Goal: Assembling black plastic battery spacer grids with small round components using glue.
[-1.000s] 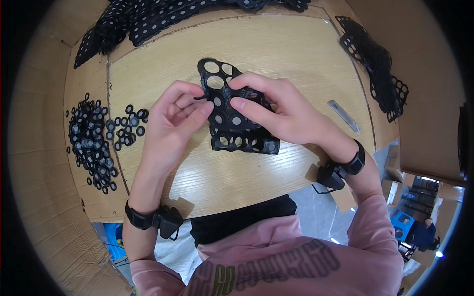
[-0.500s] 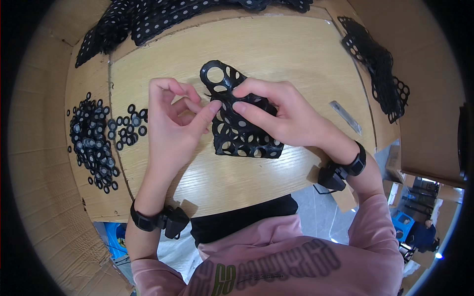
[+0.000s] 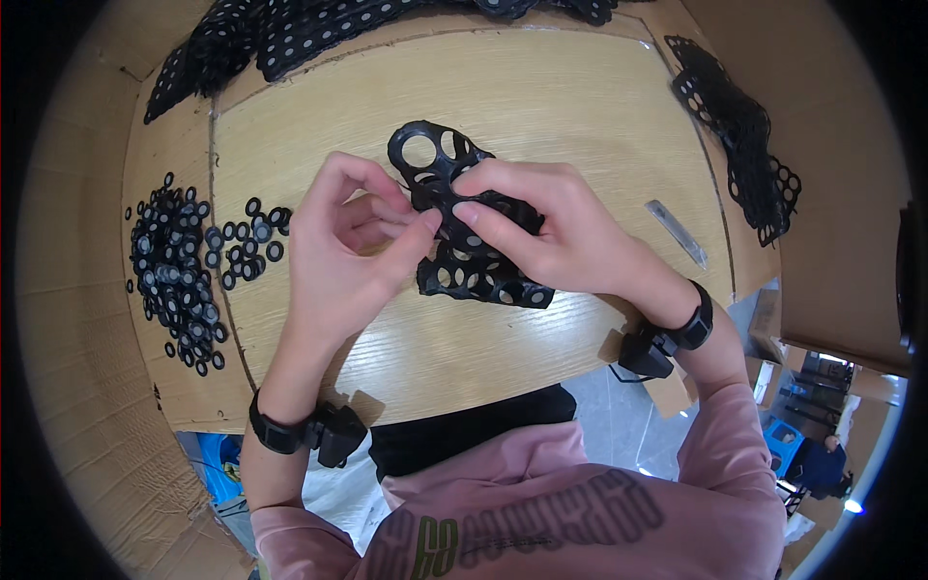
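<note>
A black rubbery sheet full of round holes [image 3: 488, 280] lies folded and bunched at the middle of the table, a larger ring at its far left corner. My right hand [image 3: 546, 222] pinches the sheet from the right between thumb and fingers. From the left, my left hand [image 3: 353, 242] brings thumb and index finger together at the sheet's left edge; both tips touch it. Whether a small piece sits between those fingertips is hidden. Nearest to my left hand is a small scatter of black rings with grey centres [image 3: 253, 242].
A large heap of the same small discs [image 3: 176, 275] spreads at the left. Black sheets dotted with grey discs [image 3: 329, 39] pile along the far edge. More holed black sheets [image 3: 739, 145] lie at the far right, near a thin clear strip [image 3: 677, 232]. Cardboard walls [image 3: 82, 242] flank the table.
My left hand has moved slightly right, its thumb and index finger closing in on the sheet. The sheet's left part is more bunched. My right hand keeps its pinch, almost still.
</note>
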A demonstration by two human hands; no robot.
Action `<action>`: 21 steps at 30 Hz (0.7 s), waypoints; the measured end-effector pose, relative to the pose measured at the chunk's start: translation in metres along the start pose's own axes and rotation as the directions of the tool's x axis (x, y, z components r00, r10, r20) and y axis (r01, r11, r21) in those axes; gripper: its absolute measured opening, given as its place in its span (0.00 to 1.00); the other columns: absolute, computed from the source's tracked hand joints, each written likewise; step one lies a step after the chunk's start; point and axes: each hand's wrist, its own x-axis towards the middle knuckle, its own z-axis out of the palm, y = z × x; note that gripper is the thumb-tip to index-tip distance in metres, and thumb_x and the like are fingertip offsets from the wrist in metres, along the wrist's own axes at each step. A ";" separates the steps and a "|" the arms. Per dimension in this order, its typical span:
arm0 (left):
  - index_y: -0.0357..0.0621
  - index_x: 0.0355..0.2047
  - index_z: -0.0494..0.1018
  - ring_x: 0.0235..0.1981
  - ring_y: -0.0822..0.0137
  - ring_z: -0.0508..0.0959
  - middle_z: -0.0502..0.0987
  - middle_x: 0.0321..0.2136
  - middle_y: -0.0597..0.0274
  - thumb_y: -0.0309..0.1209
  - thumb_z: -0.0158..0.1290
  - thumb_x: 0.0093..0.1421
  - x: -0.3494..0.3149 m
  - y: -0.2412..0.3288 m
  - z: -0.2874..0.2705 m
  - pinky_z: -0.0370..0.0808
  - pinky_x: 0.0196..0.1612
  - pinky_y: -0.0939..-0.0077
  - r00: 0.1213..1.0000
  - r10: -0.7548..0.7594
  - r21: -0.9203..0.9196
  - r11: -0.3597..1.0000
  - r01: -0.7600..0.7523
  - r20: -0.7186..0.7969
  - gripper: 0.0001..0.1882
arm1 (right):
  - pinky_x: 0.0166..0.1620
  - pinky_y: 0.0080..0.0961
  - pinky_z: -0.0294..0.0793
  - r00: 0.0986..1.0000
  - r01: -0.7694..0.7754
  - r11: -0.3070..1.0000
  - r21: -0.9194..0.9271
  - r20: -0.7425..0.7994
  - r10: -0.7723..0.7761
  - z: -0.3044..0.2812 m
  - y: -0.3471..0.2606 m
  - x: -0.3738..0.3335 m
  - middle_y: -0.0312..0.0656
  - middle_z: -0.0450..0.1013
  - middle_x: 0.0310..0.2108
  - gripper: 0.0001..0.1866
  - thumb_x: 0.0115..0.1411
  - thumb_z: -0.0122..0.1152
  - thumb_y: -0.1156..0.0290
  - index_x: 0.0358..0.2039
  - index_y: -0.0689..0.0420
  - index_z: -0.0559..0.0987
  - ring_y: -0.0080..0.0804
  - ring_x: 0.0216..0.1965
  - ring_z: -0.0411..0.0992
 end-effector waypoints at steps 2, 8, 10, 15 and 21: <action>0.33 0.36 0.72 0.34 0.73 0.79 0.77 0.31 0.60 0.18 0.59 0.52 0.001 0.000 -0.002 0.76 0.38 0.81 0.993 -0.081 0.099 0.992 0.072 0.089 0.11 | 0.33 0.33 0.72 1.000 -0.007 1.000 -0.011 -0.010 0.007 0.001 0.001 -0.001 0.51 0.75 0.29 0.08 0.59 0.58 0.73 0.38 0.61 0.75 0.48 0.31 0.74; 0.32 0.37 0.73 0.35 0.73 0.79 0.78 0.33 0.59 0.17 0.59 0.52 -0.003 -0.002 -0.003 0.76 0.42 0.79 0.987 -0.028 0.037 0.999 0.022 0.157 0.12 | 0.32 0.34 0.72 1.000 0.019 1.000 -0.011 0.011 -0.019 0.003 0.002 -0.001 0.51 0.74 0.28 0.08 0.58 0.57 0.73 0.37 0.61 0.75 0.48 0.30 0.74; 0.32 0.37 0.73 0.35 0.73 0.79 0.78 0.33 0.59 0.17 0.58 0.51 -0.002 -0.001 -0.004 0.76 0.42 0.79 0.985 -0.039 0.053 0.998 0.030 0.168 0.12 | 0.32 0.33 0.71 0.999 0.034 0.999 -0.039 0.037 -0.032 0.003 0.002 -0.001 0.51 0.74 0.28 0.07 0.59 0.57 0.73 0.37 0.61 0.74 0.48 0.30 0.74; 0.32 0.35 0.73 0.34 0.73 0.79 0.78 0.32 0.59 0.17 0.58 0.50 0.000 -0.003 -0.007 0.76 0.42 0.79 0.979 -0.038 0.062 0.998 0.026 0.199 0.11 | 0.32 0.34 0.70 0.995 0.052 0.999 0.011 0.080 -0.053 0.003 0.003 -0.002 0.49 0.72 0.26 0.06 0.60 0.56 0.73 0.36 0.61 0.74 0.47 0.29 0.72; 0.33 0.31 0.73 0.31 0.73 0.79 0.78 0.28 0.60 0.18 0.58 0.47 -0.001 -0.003 -0.006 0.77 0.40 0.79 0.979 -0.052 0.110 0.993 0.030 0.196 0.09 | 0.34 0.35 0.69 0.988 0.052 0.998 0.036 0.147 -0.057 0.002 0.001 -0.001 0.49 0.72 0.27 0.06 0.60 0.55 0.72 0.36 0.60 0.74 0.47 0.30 0.72</action>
